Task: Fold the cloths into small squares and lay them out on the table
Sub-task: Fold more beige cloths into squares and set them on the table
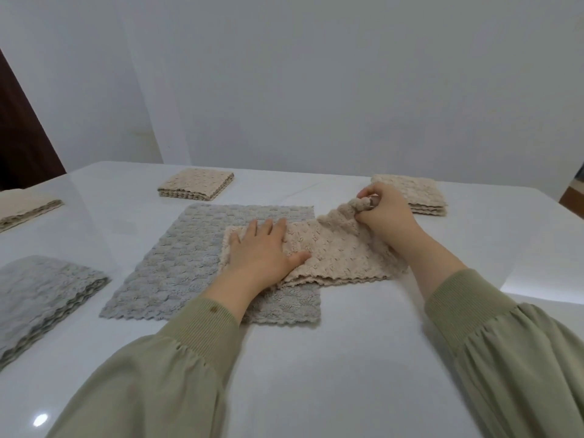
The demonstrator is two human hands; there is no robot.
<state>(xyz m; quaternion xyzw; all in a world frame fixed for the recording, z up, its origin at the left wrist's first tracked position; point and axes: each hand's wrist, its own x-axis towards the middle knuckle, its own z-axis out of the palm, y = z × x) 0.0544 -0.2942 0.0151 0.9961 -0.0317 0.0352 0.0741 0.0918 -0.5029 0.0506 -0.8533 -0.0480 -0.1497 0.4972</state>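
Folding the beige cloth [335, 248], which lies over the right edge of the grey cloth [189, 248]. Our left hand [262, 248] presses it flat, fingers straight. Our right hand [385, 210] pinches its far right corner, raised. Soft, light, floppy, we judge: grip corners, pin the crease.

Beige cloth [335, 248] is showing a raised, pebbled weave. Grey cloth [189, 263] is showing a puffy checked texture, scalloped at the edges. Folded beige squares [196, 183] and a folded grey square [41, 295] are repeating those patterns. Bench [316, 358] is gleaming glossy white. Sleeves [177, 358] are showing plain olive green.
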